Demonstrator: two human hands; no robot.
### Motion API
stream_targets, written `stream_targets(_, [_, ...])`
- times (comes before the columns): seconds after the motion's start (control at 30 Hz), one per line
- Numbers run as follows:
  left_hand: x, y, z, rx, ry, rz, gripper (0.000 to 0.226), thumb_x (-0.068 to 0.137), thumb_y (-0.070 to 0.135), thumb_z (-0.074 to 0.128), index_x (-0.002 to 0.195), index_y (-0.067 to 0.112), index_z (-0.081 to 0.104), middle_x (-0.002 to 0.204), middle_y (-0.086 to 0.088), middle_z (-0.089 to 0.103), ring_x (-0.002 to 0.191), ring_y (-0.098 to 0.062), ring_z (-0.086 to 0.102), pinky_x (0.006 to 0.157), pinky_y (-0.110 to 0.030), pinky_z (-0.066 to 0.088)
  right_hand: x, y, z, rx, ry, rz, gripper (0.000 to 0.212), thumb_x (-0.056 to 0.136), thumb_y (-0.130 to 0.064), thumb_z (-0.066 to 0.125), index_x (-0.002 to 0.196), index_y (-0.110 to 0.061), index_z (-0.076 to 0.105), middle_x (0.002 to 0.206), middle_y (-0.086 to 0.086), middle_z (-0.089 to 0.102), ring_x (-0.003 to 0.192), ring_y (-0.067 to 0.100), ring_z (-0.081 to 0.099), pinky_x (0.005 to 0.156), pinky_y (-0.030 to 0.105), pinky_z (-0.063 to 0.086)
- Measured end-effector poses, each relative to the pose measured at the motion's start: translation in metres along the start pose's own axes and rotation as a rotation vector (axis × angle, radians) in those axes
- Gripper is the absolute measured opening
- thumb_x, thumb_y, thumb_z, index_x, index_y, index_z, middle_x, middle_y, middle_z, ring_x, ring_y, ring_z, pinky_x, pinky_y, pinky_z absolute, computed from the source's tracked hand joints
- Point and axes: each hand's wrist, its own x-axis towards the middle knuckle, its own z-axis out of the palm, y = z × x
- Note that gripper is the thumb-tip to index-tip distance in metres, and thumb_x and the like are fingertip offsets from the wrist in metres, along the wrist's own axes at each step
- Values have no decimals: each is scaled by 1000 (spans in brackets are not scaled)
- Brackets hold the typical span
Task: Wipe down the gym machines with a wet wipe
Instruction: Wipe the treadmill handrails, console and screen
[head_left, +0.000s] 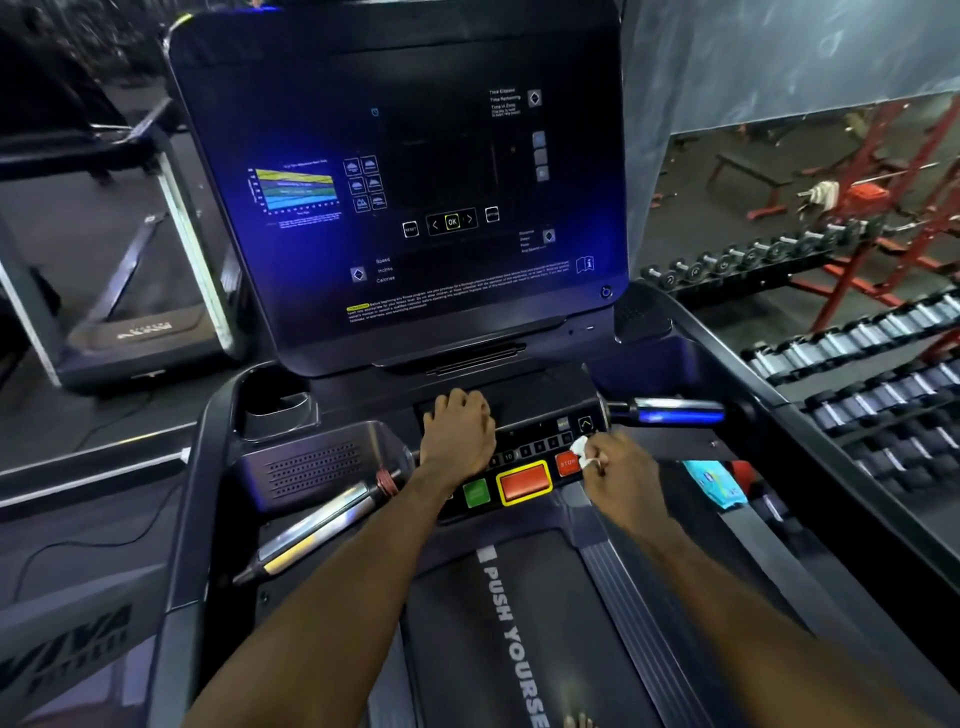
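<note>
head | right grip (615, 467) pinches wet wipe (582, 451) | left grip (457, 431) flat on console (540, 441)

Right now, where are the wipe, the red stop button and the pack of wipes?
wipe (581, 451), head view, on the white wad pinched in the right hand.
red stop button (567, 462), head view, on its red face.
pack of wipes (717, 483), head view, on its blue top.
</note>
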Motion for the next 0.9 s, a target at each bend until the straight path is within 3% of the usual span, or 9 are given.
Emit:
stream_targets(0.07, [1, 2, 0, -5, -4, -18, 28, 98, 29, 41, 118, 13, 53, 124, -10, 50, 113, -29, 44, 95, -47, 41, -5, -23, 10, 98, 11, 157, 16, 76, -4, 62, 76, -20, 60, 78, -1, 59, 69, 19, 53, 63, 27, 37])
stream_targets(0.2, [0, 3, -2, -21, -21, -31, 27, 99, 27, 41, 119, 14, 53, 125, -9, 49, 114, -29, 44, 97, -47, 40, -12, -50, 22, 261, -101, 140, 19, 76, -4, 64, 71, -22, 59, 70, -7, 64, 64, 14, 62, 62, 32, 51])
stream_targets(0.33, [-4, -2, -7, -90, -31, 11, 28, 100, 23, 41, 120, 14, 58, 124, -8, 52, 114, -27, 45, 99, -44, 41, 0, -33, 4, 248, 27, 346, 22, 79, -1, 62, 72, -22, 56, 72, 1, 67, 75, 25, 66, 64, 28, 44])
stream_targets(0.47, [-10, -7, -6, -187, 49, 17, 26, 95, 11, 45, 107, 11, 69, 114, -11, 59, 110, -29, 51, 99, -33, 38, -5, -57, 14, 290, -119, 188, 25, 78, -5, 63, 71, -29, 59, 77, -8, 68, 74, 14, 67, 71, 35, 55])
stream_targets(0.57, [-22, -16, -8, -235, 139, -10, 24, 92, 6, 48, 99, 9, 71, 109, -11, 58, 105, -27, 49, 95, -32, 42, -11, -72, 20, 162, -129, 136, 17, 80, -12, 60, 80, -28, 58, 89, -7, 63, 82, 18, 62, 74, 37, 51])
stream_targets(0.7, [-38, -36, -8, -229, 201, 35, 24, 94, 3, 48, 104, 5, 70, 110, -9, 55, 105, -18, 43, 85, -6, 28, -37, -99, 36, 49, -103, -4, 12, 85, -14, 59, 95, -19, 61, 96, 0, 58, 84, 22, 58, 69, 32, 45])
stream_targets(0.77, [-41, -39, -10, -223, 180, 63, 24, 95, 1, 48, 108, 3, 68, 111, -9, 56, 104, -17, 43, 86, -9, 28, -51, -121, 53, 60, -170, -87, 16, 87, -14, 59, 102, -17, 62, 103, 3, 59, 91, 24, 60, 75, 34, 50])
stream_targets(0.87, [-43, -43, -10, -209, 169, 126, 27, 91, -1, 48, 108, 2, 69, 109, -13, 61, 101, -28, 51, 92, -31, 43, -63, -140, 64, 93, -206, -98, 21, 88, -13, 59, 109, -14, 61, 109, 7, 57, 97, 27, 60, 79, 37, 48])
stream_targets(0.9, [-43, -45, -13, -204, 156, 137, 27, 92, -1, 48, 109, 3, 68, 109, -13, 61, 101, -29, 51, 92, -32, 43, -61, -139, 63, 86, -203, -117, 21, 89, -13, 58, 110, -14, 61, 110, 7, 57, 97, 27, 60, 78, 36, 48])
